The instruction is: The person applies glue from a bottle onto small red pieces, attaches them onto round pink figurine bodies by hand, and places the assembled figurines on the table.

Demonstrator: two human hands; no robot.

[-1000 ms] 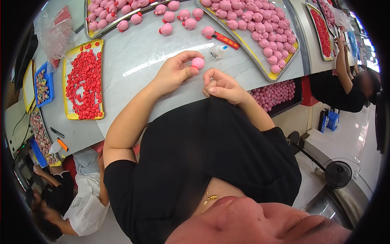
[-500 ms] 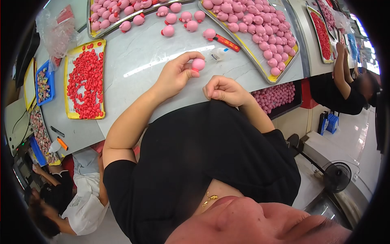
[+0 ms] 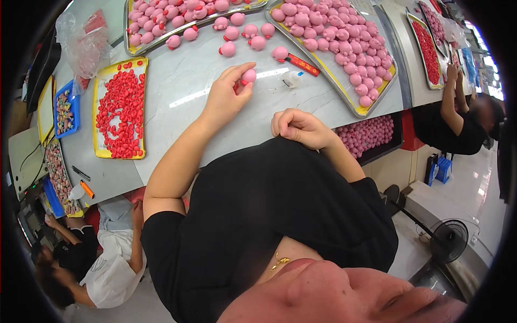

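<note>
My left hand point(image 3: 227, 96) is raised over the grey table, fingers closed around a round pink toy point(image 3: 249, 76) with a red piece on its underside. To the right, close to the table's front edge and my black shirt, my right hand point(image 3: 302, 128) is curled with its fingertips pressed together. Whatever it may hold is hidden. A small clear glue bottle point(image 3: 291, 79) with a blue-tipped nozzle stands beyond my hands. Behind it lies a red marker-like stick point(image 3: 303, 65), touching a loose pink toy point(image 3: 279, 53). Several more pink toys point(image 3: 228, 49) with red pieces are scattered farther back.
A yellow-lined tray of small red rings point(image 3: 119, 110) lies left. Trays heaped with pink toys point(image 3: 355, 59) stand at the back; a dark bin point(image 3: 399, 128) of them sits below the table's right side. Co-workers are at left and right. A fan point(image 3: 449, 240) stands lower right.
My left hand has moved left and away from my body with the pink toy, turning it so the red piece faces differently. My right hand stays almost in place.
</note>
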